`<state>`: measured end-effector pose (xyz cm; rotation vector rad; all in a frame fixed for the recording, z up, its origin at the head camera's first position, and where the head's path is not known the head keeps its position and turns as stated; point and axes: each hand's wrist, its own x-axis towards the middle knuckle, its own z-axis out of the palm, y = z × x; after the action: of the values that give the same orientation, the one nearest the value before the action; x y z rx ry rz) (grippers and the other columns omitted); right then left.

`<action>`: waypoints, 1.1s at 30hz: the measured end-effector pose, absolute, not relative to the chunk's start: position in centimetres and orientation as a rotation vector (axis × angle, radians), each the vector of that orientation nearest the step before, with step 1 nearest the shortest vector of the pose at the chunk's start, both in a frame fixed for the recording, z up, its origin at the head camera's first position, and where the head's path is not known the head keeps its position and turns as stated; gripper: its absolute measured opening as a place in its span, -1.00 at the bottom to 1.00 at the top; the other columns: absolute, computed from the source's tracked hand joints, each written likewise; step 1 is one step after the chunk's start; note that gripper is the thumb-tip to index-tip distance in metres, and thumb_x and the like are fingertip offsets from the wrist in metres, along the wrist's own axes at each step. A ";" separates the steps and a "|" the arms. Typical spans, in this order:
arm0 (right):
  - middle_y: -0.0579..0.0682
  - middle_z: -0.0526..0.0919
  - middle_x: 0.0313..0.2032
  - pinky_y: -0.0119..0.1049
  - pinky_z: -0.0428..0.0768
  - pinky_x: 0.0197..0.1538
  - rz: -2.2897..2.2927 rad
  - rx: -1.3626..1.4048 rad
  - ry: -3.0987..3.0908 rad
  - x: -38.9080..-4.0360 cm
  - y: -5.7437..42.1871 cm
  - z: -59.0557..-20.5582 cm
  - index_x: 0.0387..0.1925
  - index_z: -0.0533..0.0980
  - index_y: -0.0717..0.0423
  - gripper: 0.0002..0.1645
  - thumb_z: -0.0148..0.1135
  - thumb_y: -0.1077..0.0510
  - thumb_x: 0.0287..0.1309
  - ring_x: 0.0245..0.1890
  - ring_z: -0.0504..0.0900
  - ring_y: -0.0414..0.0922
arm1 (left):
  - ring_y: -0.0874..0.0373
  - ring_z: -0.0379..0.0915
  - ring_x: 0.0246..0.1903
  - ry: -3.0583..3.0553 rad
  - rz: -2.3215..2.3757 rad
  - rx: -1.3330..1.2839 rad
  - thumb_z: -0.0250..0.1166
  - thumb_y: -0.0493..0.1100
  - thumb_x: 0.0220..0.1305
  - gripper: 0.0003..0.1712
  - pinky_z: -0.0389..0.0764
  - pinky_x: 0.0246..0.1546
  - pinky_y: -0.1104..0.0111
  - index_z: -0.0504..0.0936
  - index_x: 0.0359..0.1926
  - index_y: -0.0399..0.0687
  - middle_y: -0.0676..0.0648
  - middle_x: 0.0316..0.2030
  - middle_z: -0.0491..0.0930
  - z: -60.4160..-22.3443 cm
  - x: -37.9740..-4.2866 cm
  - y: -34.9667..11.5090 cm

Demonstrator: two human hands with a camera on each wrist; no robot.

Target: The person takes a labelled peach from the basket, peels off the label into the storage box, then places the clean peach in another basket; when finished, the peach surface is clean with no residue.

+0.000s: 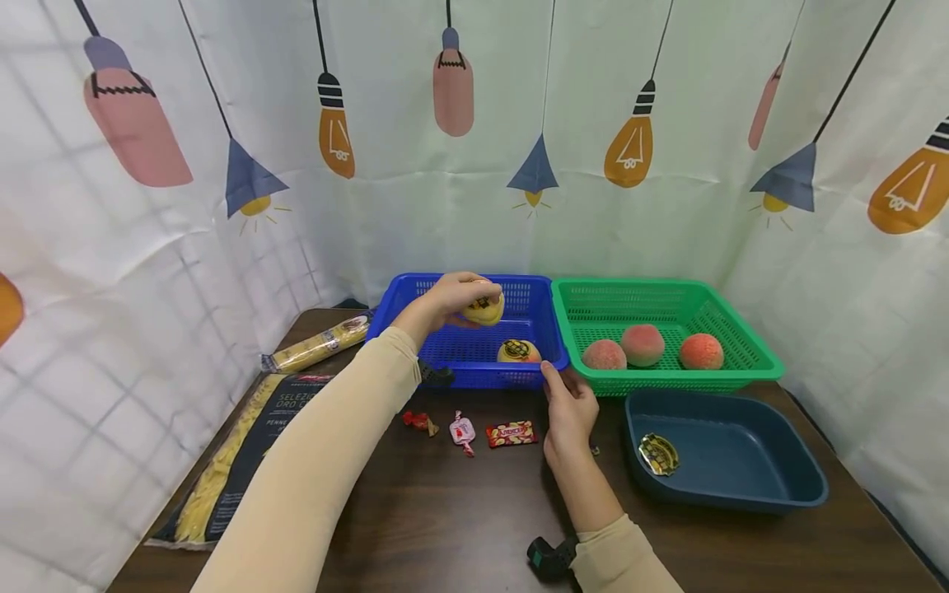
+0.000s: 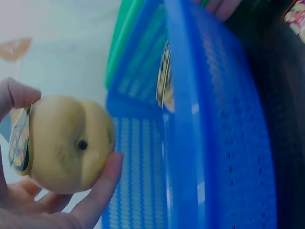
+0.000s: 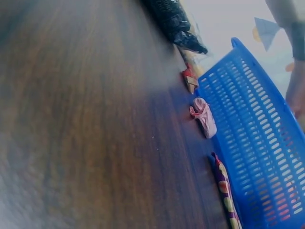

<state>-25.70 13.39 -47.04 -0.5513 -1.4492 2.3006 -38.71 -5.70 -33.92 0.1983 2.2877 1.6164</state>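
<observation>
The left grip (image 1: 454,301) has its thumb and fingers curled round a yellow fruit (image 1: 485,311), up over the blue basket (image 1: 482,376). The right grip (image 1: 571,408) is lower down and has fingertips on the basket's front rim; I cannot tell if it pinches the rim or just touches it.

One more fruit (image 1: 517,352) sits in the basket, below the left grip and a bit to the right. So it looks like one fruit is in, and the held one is not put down yet. Peaches (image 1: 642,345) lie in the green basket (image 1: 667,382), past the right grip on its right. Sweets (image 1: 462,431) lie loose on the counter (image 1: 445,511), left of the right grip. They may be left to do, but I cannot be sure.

The left wrist view shows a dark dot on the held fruit, which the head view hides. The right wrist view misses that fruit. Only the head view shows the tub (image 1: 749,449), right of the right grip, with gold foil (image 1: 658,455) in it.
</observation>
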 end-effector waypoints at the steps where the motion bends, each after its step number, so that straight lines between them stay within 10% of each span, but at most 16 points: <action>1: 0.27 0.60 0.41 0.00 0.54 0.58 2.301 -0.552 -1.448 -25.7 13.5 -47.1 0.45 0.52 0.29 -0.27 0.55 0.07 0.40 0.43 0.60 0.06 | -0.11 0.59 0.13 2.311 1.644 0.207 0.46 0.07 0.38 -0.36 0.82 0.15 -0.04 0.58 0.40 0.00 -0.21 0.26 0.53 -33.9 -38.1 -5.5; 33: 0.28 0.63 0.41 0.02 0.56 0.56 2.248 -0.552 -1.482 -25.5 13.4 -47.2 0.43 0.56 0.29 -0.26 0.57 0.03 0.38 0.44 0.61 0.09 | 0.06 0.66 -0.13 2.336 2.203 0.406 0.56 -0.24 0.18 -0.24 0.77 -0.34 0.31 0.66 0.41 0.26 -0.14 0.16 0.70 -42.4 -21.9 -4.6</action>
<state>-25.53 13.39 -47.22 -0.5523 -1.4818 2.2479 -21.89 -4.63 -42.42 0.4062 2.3360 2.2031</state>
